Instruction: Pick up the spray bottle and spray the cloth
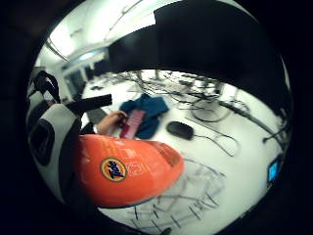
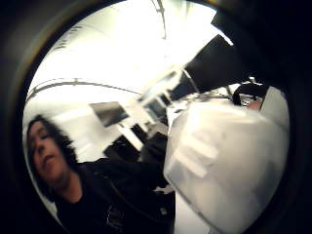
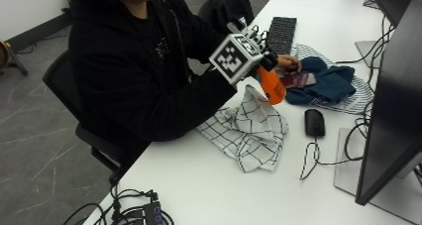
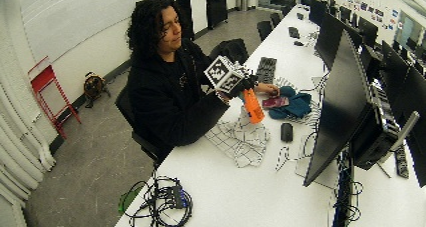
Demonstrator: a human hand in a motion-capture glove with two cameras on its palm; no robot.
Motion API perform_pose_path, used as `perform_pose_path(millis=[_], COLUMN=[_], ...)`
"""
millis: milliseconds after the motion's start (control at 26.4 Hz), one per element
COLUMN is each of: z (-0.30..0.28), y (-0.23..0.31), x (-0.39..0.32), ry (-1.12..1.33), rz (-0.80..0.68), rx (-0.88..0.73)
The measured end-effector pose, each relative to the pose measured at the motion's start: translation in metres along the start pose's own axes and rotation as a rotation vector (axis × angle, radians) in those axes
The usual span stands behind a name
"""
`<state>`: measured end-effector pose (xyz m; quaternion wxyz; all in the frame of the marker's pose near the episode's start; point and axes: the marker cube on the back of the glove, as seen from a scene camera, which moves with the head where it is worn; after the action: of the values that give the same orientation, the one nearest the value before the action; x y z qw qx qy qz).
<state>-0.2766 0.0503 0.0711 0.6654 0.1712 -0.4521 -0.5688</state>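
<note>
Outside view shows my right hand (image 3: 254,61) with fingers grasping the orange spray bottle (image 3: 271,86), raised above the checked cloth (image 3: 247,128) lying on the counter (image 3: 217,185).

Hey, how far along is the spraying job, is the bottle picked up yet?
Done: the orange bottle is off the table, gripped in the gloved right hand. In hand: it hangs above the checked cloth, which lies bunched on the white table. Left: the spraying itself; no mist or wet patch shows, so I cannot tell whether any has happened. The bare hand rests by the blue cloth.
</note>
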Motion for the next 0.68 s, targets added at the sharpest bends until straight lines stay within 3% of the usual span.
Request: perform_pose_path(millis=[114, 227, 454, 681], z=[0.021, 0.038, 0.054, 0.066], y=[-0.015, -0.007, 0.017, 0.010], x=[0.039, 0.051, 0.039, 0.044], ry=[-0.201, -0.330, -0.287, -0.196], rz=[0.098, 0.219, 0.384, 0.418], rx=[0.101, 0.094, -0.019, -0.024])
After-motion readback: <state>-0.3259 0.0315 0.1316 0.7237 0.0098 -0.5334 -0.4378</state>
